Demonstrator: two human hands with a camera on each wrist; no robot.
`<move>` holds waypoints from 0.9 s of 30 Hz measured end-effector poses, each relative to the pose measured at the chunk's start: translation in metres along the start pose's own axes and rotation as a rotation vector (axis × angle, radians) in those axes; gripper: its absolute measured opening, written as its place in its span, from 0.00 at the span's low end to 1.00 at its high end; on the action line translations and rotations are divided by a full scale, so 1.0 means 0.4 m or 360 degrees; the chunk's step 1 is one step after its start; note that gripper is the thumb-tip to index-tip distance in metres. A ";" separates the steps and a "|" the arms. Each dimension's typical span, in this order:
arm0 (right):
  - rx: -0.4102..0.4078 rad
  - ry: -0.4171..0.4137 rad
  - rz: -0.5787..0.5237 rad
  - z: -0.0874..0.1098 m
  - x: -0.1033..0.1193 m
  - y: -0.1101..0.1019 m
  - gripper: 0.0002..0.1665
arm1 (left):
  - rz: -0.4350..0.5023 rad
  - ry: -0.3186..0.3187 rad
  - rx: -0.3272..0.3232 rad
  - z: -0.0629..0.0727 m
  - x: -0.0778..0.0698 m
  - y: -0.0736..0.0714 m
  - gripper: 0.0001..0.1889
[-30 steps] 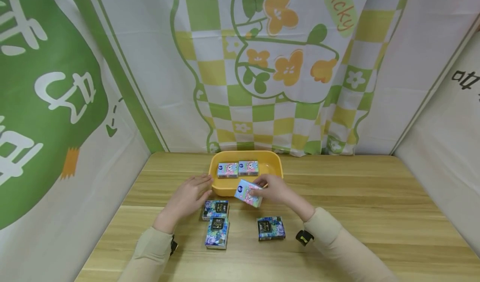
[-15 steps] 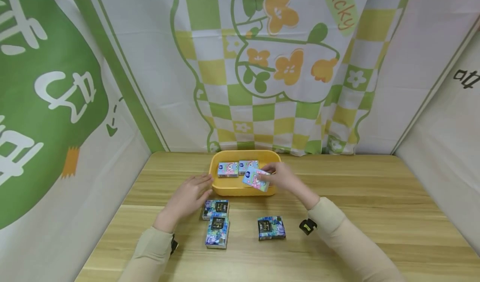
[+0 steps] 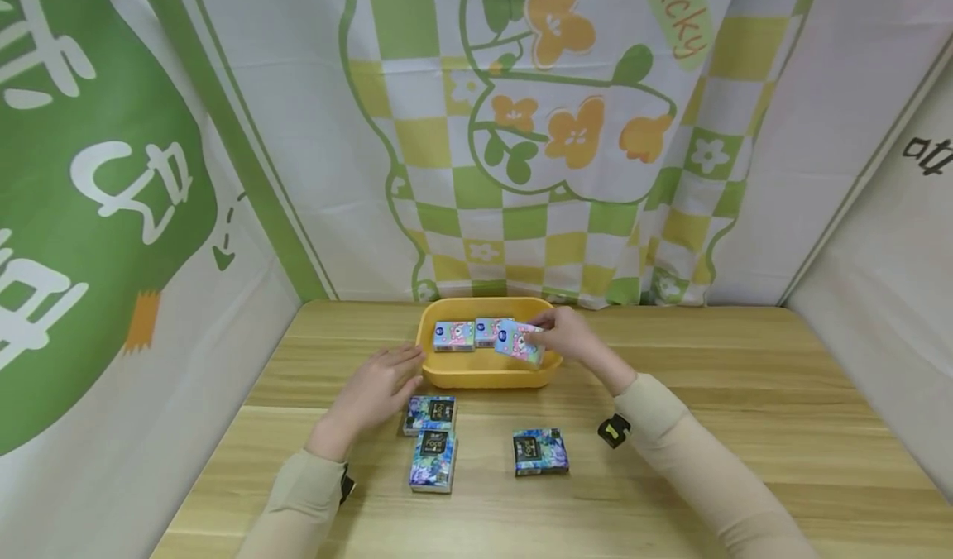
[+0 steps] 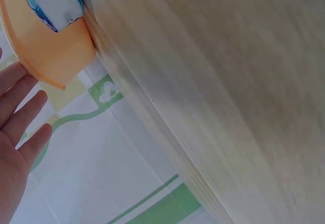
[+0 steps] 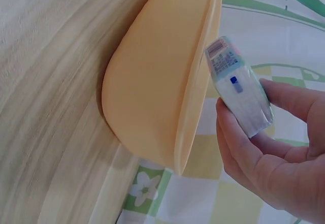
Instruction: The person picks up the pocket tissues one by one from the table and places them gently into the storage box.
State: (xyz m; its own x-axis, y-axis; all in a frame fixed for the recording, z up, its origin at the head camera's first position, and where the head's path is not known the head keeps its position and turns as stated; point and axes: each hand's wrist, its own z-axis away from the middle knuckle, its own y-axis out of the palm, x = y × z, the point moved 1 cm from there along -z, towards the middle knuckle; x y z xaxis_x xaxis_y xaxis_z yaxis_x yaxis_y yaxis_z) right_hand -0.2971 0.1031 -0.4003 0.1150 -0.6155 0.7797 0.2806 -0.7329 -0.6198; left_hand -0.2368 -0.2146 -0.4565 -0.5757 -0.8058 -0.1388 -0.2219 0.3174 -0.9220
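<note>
My right hand (image 3: 572, 336) pinches a light blue and pink tissue pack (image 3: 519, 342) over the right part of the yellow basket (image 3: 487, 380). In the right wrist view the held pack (image 5: 238, 87) is tilted above the rim, between thumb and fingers. Two similar packs, the left one (image 3: 454, 336) and the right one (image 3: 487, 328), lie side by side in the basket; the held pack partly covers the right one. My left hand (image 3: 378, 389) has its fingertips at the basket's left rim. Its fingers are straight and spread in the left wrist view.
On the wooden table (image 3: 670, 476), in front of the basket, lie dark blue floral tissue packs: one (image 3: 430, 415) near the left hand, another (image 3: 433, 461) just below it, and a third (image 3: 540, 451) farther right. A patterned curtain (image 3: 551, 236) hangs behind the table.
My right hand has carried the light blue pack from the basket's front edge back and rightward, over the basket's inside. The left hand has stayed at the left rim.
</note>
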 end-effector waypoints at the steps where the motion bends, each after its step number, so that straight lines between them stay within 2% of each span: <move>1: -0.0007 0.0002 0.0009 -0.002 0.000 -0.001 0.22 | 0.0001 -0.0003 0.0002 0.001 0.000 0.000 0.21; 11: -0.0115 0.0091 0.0092 -0.034 -0.016 -0.011 0.21 | -0.0011 0.0011 -0.0006 0.001 0.001 -0.001 0.21; 27: -0.0234 0.0058 0.0253 -0.068 -0.018 -0.020 0.17 | -0.0001 -0.0001 0.0006 0.000 -0.002 -0.002 0.21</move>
State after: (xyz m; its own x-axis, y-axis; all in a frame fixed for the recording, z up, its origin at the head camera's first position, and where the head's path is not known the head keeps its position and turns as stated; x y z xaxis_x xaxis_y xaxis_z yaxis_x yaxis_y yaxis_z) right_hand -0.3260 0.1056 -0.4033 0.1116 -0.7348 0.6691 0.1195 -0.6585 -0.7431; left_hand -0.2360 -0.2142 -0.4558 -0.5752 -0.8062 -0.1385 -0.2195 0.3152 -0.9233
